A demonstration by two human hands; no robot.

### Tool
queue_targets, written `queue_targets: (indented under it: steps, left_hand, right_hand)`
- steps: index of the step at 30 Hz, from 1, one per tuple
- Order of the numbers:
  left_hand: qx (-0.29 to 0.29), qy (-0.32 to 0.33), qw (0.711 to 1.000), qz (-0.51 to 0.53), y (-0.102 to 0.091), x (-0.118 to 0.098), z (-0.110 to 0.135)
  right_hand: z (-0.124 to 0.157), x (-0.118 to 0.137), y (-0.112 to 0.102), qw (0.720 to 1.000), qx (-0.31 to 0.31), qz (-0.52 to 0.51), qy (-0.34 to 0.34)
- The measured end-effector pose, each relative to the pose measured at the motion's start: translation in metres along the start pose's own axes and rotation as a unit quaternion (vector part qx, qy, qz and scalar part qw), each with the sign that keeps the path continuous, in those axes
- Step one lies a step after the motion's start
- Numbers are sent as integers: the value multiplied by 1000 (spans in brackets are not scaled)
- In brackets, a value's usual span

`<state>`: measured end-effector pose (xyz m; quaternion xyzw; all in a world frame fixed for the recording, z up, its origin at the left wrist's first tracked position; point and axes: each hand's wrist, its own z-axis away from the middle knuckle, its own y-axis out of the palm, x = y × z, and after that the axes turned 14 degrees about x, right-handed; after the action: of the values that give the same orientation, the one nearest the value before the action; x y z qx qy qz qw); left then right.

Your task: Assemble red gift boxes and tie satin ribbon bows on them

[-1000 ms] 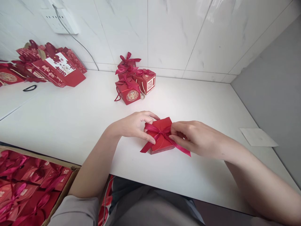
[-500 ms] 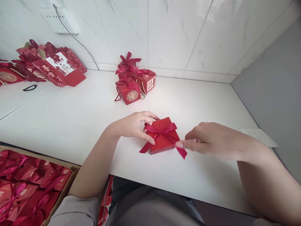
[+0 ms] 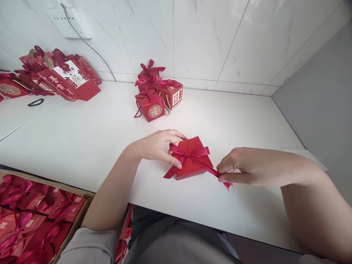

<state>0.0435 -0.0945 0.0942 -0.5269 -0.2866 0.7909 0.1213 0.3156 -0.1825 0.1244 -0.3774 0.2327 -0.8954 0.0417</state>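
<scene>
A red gift box [image 3: 193,167] sits on the white table in front of me, tied on top with a dark pink ribbon bow [image 3: 188,155]. My left hand [image 3: 162,146] grips the box at its left side. Its thumb lies by the bow's left loop, and its other fingertips are partly hidden behind the box's far edge. Off the box's right side, my right hand [image 3: 239,167] pinches the ribbon's right tail between thumb and fingers, and that tail runs taut from the knot. The left tail hangs loose over the box's front left edge.
Several red boxes with bows [image 3: 154,102] stand against the tiled wall. Red paper gift bags [image 3: 82,86] lie at the far left near a black loop [image 3: 35,102]. A carton [image 3: 88,200] full of red boxes is at lower left. White paper [image 3: 316,158] lies behind my right wrist.
My right hand has moved a little to the right, drawing the right ribbon tail out straight. The left hand has stayed almost still on the box.
</scene>
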Motion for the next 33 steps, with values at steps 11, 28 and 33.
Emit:
queue_targets:
  steps: [11, 28, 33]
  left_hand:
    - [6, 7, 999, 31, 2, 1, -2]
    - [56, -133, 989, 21, -10, -6, 28]
    - [189, -87, 975, 75, -1, -11, 14]
  right_hand:
    - [-20, -41, -4, 996, 6, -8, 90]
    - [-36, -26, -14, 943, -31, -307, -126]
    - [-46, -32, -14, 937, -23, -316, -145]
